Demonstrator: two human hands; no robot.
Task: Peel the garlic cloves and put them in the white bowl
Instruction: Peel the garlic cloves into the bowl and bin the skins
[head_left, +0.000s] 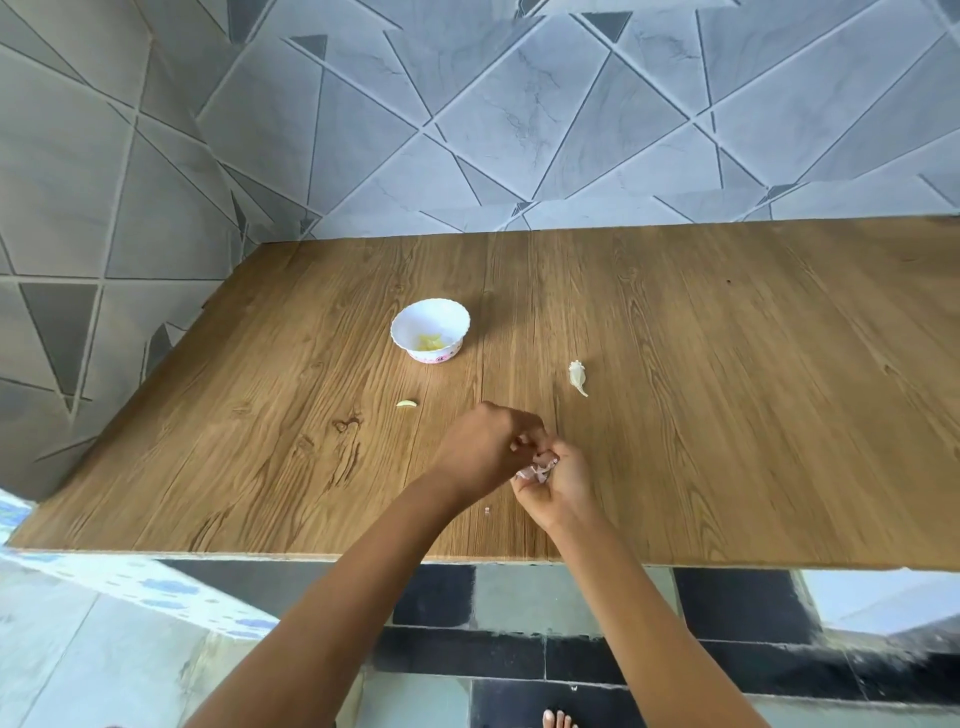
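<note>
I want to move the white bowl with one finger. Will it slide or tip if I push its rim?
The white bowl looks small and thin, holding only a few cloves, so probably light. Its base seems narrower than its rim; a rim push may tip it.

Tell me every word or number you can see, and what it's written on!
No text can be read anywhere.
The white bowl has small pink marks low on its side: too small and blurred to tell if they are letters.
No writing shows on the table, the wall tiles or the garlic clove.
</note>
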